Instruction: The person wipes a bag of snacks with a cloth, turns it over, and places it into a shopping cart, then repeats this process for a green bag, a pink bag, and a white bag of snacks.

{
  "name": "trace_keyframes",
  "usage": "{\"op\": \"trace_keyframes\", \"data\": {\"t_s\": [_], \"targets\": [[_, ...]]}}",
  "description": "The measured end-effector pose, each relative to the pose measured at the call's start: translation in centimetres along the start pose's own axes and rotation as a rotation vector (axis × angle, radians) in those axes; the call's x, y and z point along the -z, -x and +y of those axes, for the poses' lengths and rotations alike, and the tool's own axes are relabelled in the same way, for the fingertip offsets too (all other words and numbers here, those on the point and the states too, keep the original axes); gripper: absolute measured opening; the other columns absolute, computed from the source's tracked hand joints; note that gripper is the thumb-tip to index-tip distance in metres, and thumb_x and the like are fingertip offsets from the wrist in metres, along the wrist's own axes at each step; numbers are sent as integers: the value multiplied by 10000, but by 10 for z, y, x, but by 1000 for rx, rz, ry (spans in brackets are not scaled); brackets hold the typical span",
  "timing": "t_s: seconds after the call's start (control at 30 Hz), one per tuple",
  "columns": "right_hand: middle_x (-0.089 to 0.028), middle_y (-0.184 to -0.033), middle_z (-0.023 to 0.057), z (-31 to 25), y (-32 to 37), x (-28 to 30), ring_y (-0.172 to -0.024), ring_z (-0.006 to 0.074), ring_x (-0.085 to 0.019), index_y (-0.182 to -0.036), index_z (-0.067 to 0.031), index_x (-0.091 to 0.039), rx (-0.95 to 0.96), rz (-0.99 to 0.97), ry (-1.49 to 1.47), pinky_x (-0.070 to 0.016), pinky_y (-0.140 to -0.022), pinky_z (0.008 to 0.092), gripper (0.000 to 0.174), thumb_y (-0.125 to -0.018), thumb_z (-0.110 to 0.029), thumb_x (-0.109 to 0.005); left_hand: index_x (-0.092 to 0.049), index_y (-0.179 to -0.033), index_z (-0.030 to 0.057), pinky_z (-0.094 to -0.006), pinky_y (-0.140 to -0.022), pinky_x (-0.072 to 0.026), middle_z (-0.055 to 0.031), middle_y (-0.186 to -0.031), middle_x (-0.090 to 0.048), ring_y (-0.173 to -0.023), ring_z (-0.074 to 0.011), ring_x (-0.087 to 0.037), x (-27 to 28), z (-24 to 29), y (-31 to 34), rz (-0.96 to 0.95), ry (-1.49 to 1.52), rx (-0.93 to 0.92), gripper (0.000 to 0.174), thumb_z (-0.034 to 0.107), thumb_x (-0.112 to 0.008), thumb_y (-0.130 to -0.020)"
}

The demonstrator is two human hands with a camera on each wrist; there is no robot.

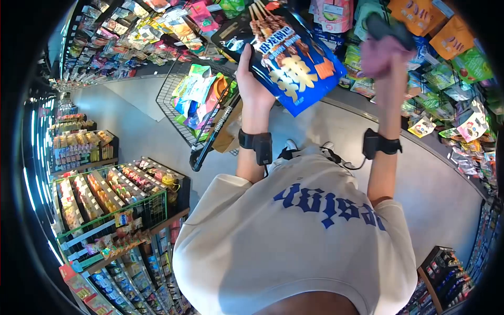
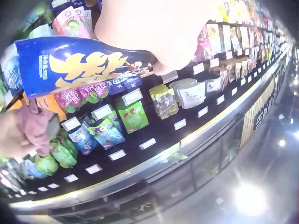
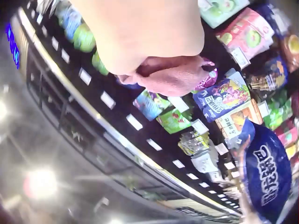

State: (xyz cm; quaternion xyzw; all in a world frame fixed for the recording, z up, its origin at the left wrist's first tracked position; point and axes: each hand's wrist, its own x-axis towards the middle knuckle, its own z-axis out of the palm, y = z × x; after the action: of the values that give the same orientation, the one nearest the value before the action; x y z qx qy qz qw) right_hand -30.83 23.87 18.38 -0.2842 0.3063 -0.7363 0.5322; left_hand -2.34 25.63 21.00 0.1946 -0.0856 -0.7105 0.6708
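In the head view the left hand [image 1: 254,86] grips a large blue snack bag [image 1: 299,65] by its edge, thumb on the printed front. The left wrist view has that blue bag [image 2: 79,65] hanging from the left hand [image 2: 149,30]. A pink cloth [image 1: 380,56] is held in the blurred right hand [image 1: 397,65], beside the shelf of hanging packets. Seen from the right wrist, the right hand [image 3: 149,42] has its fingers round the pink cloth [image 3: 170,77]; the blue bag [image 3: 267,172] is at the lower right, apart from the cloth.
A wire shopping cart [image 1: 170,94] with several colourful packets stands left of the person. Curved shelves of hanging snack bags with price tags [image 2: 147,143] run ahead and to the right. Display racks [image 1: 115,194] stand on the left, and another rack [image 1: 446,278] at the lower right.
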Motion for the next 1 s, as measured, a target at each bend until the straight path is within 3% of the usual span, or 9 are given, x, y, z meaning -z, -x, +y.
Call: {"op": "trace_keyframes", "data": {"t_s": [0.03,0.07,0.1,0.17,0.2,0.53,0.73,0.93,1.0], "targets": [[-611,-1057,92,6,-6,15,-992,192,-571,-1130,-17,-615,-28,-113,197,-453,-877,372,349,-1019,-327,-499,-547,-1278,0,-448,-1007,-462,-154,-1221,-644,-1090,-298,-627,-2,-7,1,-62,-5,56,452,354,-511,-1000],[-624,-1015,115,20,19,-18,-966,189,-582,-1028,-1,-639,45,-119,935,-464,-812,378,362,-1004,-343,-523,-544,-1286,2,-437,-995,-477,-152,-1223,-644,-1075,-288,-637,-6,-15,3,-125,-10,111,472,380,-507,-1006],[-628,-1032,154,20,28,-36,-974,270,-592,-1038,10,-623,-27,-355,978,-466,-861,390,319,-988,-294,-541,-543,-1294,16,-414,-962,-505,-141,-1185,-659,-1054,-267,-649,-14,-25,7,-112,-84,85,489,415,-486,-1017],[-540,-1367,180,23,39,-70,-1300,361,-475,-1085,-8,-643,770,-649,1210,-385,-1072,429,262,-841,-104,-638,-453,-1377,29,-360,-958,-497,-109,-1260,-607,-1129,-211,-607,-16,-36,15,-10,-450,-15,528,421,-477,-1024],[-451,-1471,157,18,49,-83,-1384,323,-400,-1117,-21,-659,744,-663,1272,-350,-1114,441,321,-805,-97,-659,-417,-1403,30,-343,-958,-492,-97,-1288,-583,-1149,-192,-591,-13,-45,13,44,-523,-82,546,422,-473,-1026],[-421,-1490,162,-10,44,-81,-1406,347,-350,-1311,-30,-559,723,-799,1235,-300,-1151,442,425,-903,-148,-585,-494,-1319,72,-342,-891,-544,-69,-1202,-613,-1051,-184,-634,-4,-53,15,-81,-612,18,387,322,-496,-1024],[-411,-1504,140,-3,29,-75,-1420,336,-333,-1332,-99,-563,650,-681,1211,-290,-1158,440,451,-882,-111,-591,-442,-1395,48,-324,-975,-460,-74,-1315,-543,-1165,-151,-541,-10,-52,28,-85,-751,134,467,337,-495,-1032],[-418,-1507,102,-10,53,-99,-1431,306,-321,-1386,-172,-538,748,-798,1302,-281,-1160,456,580,-816,-83,-602,-429,-1406,11,-316,-965,-470,-99,-1309,-552,-1143,-174,-565,-9,-59,31,-133,-893,-24,471,261,-524,-1019],[-419,-1503,112,-7,47,-96,-1429,317,-323,-1367,-154,-551,732,-767,1303,-290,-1157,454,552,-823,-77,-596,-480,-1352,-1,-310,-945,-470,-95,-1266,-577,-1106,-163,-576,-9,-56,32,1,-915,152,406,219,-524,-1014]]}}
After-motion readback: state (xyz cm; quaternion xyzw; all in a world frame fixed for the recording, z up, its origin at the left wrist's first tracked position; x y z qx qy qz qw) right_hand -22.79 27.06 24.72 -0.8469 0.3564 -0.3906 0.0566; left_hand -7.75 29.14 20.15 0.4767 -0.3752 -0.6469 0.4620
